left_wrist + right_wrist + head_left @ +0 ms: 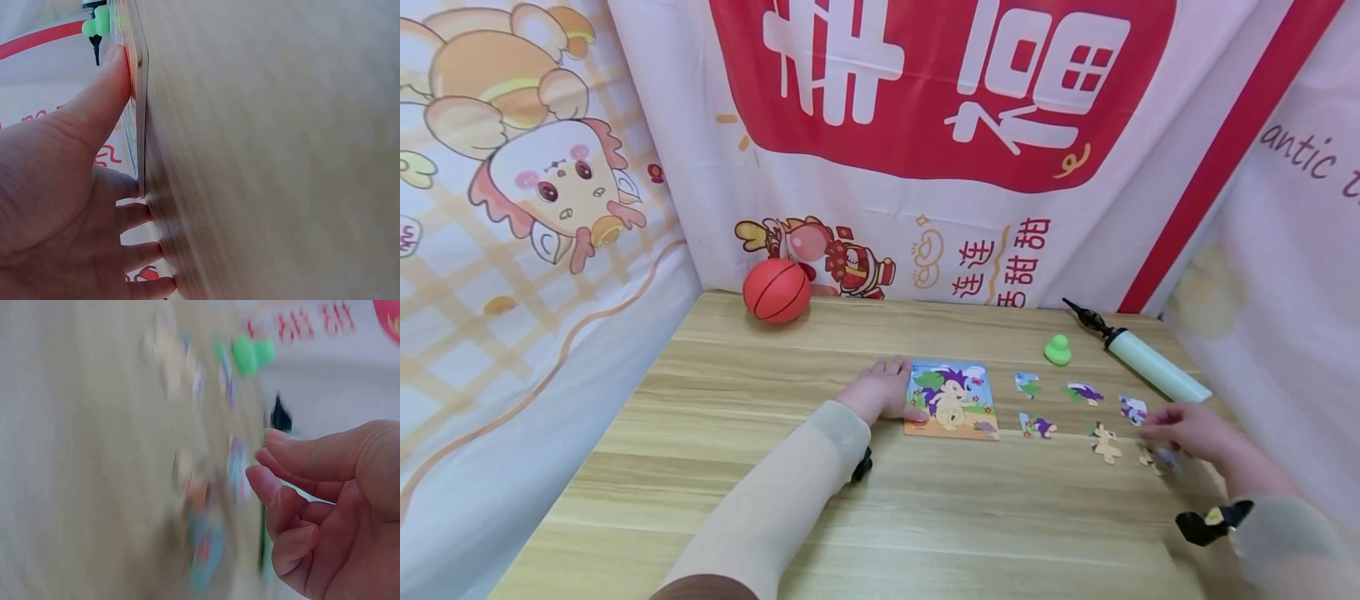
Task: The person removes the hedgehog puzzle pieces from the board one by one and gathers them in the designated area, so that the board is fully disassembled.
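My left hand (883, 390) rests at the left edge of a flat puzzle board (951, 400) with a purple hedgehog picture. In the left wrist view the thumb (103, 103) lies on the board's face, and the other fingers reach down to the table beside it. My right hand (1187, 432) hovers over loose puzzle pieces at the right, its fingers bent and nothing visible between thumb and fingertips. Nearest to it are a blue and purple piece (1133, 410) and a tan piece (1146, 456). A larger tan piece (1106, 444) lies left of these. The right wrist view is blurred.
Other puzzle pieces, a green-and-blue one (1028, 384) among them, lie right of the board. Behind them stand a small green toy (1057, 350) and a hand pump (1153, 362). A red ball (777, 290) sits at the table's (715, 400) back left. Printed cloths hang around.
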### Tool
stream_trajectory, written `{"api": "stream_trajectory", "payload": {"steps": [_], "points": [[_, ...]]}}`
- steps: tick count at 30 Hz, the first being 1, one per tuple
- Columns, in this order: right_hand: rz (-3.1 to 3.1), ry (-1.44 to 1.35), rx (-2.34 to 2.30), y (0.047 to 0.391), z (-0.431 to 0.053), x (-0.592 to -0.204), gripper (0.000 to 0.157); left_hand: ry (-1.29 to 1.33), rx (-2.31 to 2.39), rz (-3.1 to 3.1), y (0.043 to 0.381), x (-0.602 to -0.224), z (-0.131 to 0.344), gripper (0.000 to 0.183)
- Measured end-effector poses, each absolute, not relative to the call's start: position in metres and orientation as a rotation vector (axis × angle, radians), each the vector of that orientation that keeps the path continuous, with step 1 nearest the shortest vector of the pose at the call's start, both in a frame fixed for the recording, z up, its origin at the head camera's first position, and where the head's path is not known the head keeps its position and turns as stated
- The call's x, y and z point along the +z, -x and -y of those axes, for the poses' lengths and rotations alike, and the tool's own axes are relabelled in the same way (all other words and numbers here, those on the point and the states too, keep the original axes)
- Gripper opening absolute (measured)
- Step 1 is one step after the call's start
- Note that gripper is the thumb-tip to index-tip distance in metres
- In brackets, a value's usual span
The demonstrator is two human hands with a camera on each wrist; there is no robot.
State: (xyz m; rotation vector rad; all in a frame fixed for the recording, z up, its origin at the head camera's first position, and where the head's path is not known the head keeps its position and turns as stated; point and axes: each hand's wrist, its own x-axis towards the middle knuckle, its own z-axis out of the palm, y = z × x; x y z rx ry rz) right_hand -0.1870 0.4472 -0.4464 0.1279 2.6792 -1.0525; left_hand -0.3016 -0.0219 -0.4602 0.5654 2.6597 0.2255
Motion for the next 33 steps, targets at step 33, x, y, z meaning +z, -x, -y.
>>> {"api": "stream_trajectory", "payload": {"steps": [33], "points": [[-2.528, 0.498, -1.142, 0.267, -0.165, -0.475, 0.034, -0.593, 0.279, -2.639, 0.307, -0.463, 0.025, 0.116]]}}
